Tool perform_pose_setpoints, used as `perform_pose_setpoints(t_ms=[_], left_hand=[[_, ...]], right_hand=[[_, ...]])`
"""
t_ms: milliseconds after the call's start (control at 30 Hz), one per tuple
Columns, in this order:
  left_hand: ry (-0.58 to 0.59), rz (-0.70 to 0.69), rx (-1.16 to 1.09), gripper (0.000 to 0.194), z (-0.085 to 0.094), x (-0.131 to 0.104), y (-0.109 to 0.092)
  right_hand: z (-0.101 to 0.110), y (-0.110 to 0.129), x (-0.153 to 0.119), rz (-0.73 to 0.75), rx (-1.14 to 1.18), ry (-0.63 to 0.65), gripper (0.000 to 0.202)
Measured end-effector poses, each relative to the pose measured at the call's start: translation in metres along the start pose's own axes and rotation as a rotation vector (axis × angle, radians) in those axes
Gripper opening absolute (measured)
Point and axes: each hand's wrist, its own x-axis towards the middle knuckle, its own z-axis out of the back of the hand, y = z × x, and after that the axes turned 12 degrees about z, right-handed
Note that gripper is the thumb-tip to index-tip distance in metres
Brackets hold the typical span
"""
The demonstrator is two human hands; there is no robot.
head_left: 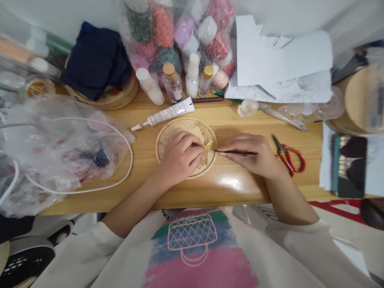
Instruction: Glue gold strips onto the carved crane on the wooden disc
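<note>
A round wooden disc [162,134] with fine dark line patterns lies flat on the table. Gold wire [207,147] covers part of its right side. My left hand [182,155] rests over the middle of the disc, thumb and forefinger pinched at the gold wire, a bit of which shows between the fingers. At the disc's right edge, my right hand [250,154] grips a slim dark pointed tool [240,152], perhaps tweezers, its tip close to the wire. Red-handled pliers [289,155] lie open just right of that hand.
A white tube [171,113] lies behind the disc, before several small bottles [173,82]. Plastic bags and a white cable [129,160] spread at left, near a round box with dark cloth [96,60]. Papers [282,60], a pen-like cutter [283,116] and a phone [349,166] are at right.
</note>
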Motion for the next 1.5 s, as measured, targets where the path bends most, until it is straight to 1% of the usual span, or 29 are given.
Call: perform_pose_setpoints(t_ms=[300,467,667,933,1200,1333,1500], left_hand=[[-0.006,-0.008,-0.004,0.012,-0.001,0.000,0.000],[0.000,-0.008,0.003,0.012,0.000,0.000,0.000],[0.020,0.007,0.006,0.008,0.000,0.000,-0.001],[0.044,-0.038,0.074,0.012,-0.001,0.007,-0.013],[0.045,-0.074,0.146,0.012,0.001,0.011,-0.019],[0.047,-0.117,0.199,0.014,0.005,0.011,-0.025],[0.063,-0.150,0.270,0.017,0.014,0.008,-0.035]], right_hand=[[0.000,0.000,-0.001,0.014,-0.003,0.001,0.008],[0.000,0.000,0.000,0.001,-0.010,0.008,0.011],[0.001,0.000,0.000,0.020,-0.022,-0.006,0.010],[0.002,0.002,0.001,0.041,-0.032,-0.027,0.009],[0.004,0.009,0.002,0.061,-0.036,-0.055,0.007],[0.005,0.014,0.002,0.086,-0.048,-0.069,0.007],[0.006,0.026,-0.001,0.083,-0.088,-0.048,0.006]])
